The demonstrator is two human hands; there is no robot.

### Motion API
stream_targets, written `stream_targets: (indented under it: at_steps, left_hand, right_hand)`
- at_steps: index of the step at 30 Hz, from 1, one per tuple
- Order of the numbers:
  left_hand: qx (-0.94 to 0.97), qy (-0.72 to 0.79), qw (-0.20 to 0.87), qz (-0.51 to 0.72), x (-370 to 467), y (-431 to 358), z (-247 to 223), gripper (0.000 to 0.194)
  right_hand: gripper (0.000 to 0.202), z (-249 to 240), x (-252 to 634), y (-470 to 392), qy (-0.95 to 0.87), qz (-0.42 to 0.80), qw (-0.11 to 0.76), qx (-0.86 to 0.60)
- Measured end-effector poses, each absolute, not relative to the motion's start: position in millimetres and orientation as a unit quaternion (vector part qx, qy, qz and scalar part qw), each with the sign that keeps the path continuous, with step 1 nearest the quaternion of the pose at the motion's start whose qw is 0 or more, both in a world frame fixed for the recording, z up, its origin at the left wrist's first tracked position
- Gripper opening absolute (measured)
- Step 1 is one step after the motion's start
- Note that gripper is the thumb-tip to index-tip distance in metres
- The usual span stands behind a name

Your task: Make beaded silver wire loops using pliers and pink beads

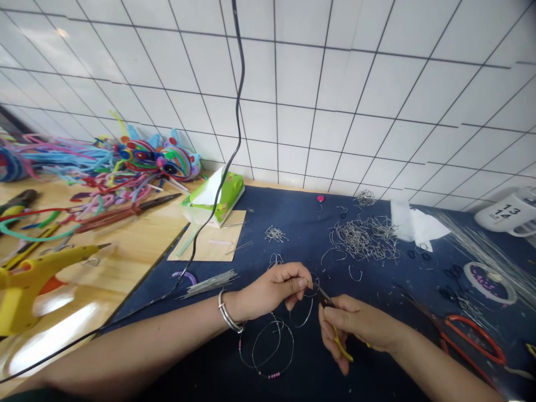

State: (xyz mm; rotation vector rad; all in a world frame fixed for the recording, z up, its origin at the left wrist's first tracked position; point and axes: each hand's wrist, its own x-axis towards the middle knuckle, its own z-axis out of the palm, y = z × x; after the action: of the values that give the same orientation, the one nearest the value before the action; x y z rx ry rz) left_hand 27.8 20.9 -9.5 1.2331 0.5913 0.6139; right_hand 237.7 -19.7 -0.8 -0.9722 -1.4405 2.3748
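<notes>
My left hand (274,290), with a silver bangle on the wrist, pinches a thin wire ring (302,322) above the dark blue mat (293,234). My right hand (355,326) grips small yellow-handled pliers (335,329) whose dark tips meet the wire right beside my left fingers. Below the hands lie two larger wire hoops (268,349), one strung with a few pink beads.
A heap of bent wire pieces (364,237) lies further back on the mat. Red-handled scissors (473,335) lie at the right, a yellow glue gun (33,279) at the left on the wooden table, a green tissue pack (220,198) and colourful pipe cleaners (104,162) behind. A black cable (234,139) hangs down.
</notes>
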Motion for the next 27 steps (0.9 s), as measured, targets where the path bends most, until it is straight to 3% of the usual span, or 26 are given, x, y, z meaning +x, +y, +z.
stream_targets:
  at_steps: [27]
  left_hand:
    - [0.576, 0.242, 0.746, 0.229, 28.0, 18.9, -11.3, 0.016]
  right_hand:
    - [0.048, -6.1, 235.7, -20.6, -0.483, 0.805, 0.121, -0.323]
